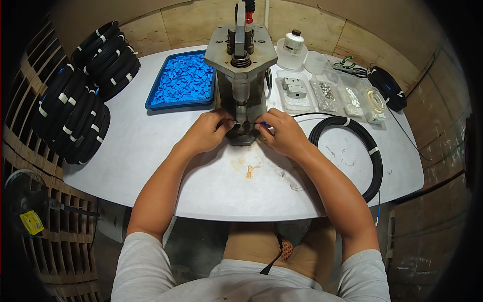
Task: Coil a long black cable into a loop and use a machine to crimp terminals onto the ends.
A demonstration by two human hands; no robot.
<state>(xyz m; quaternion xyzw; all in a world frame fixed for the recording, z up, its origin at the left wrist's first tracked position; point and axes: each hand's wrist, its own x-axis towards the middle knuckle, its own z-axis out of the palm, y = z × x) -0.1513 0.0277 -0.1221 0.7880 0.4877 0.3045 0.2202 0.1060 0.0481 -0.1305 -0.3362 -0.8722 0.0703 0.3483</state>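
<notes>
We should likely keep the cable [309,113] straight and stay clear of the press [242,74]'s rod [241,109], our right hand [280,129] pinching the blue piece [265,124] low on its right side, our left hand [204,132] opposite, its grip unclear to us.

One press [240,83], one blue tray [179,104]

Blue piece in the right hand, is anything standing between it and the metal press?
Nothing visible does: the blue piece, held in the right hand, is close beside the metal press. The coiled black cable lies farther right, outside that gap. The hand partly hides the spot, so something tiny can't be ruled out.
</notes>
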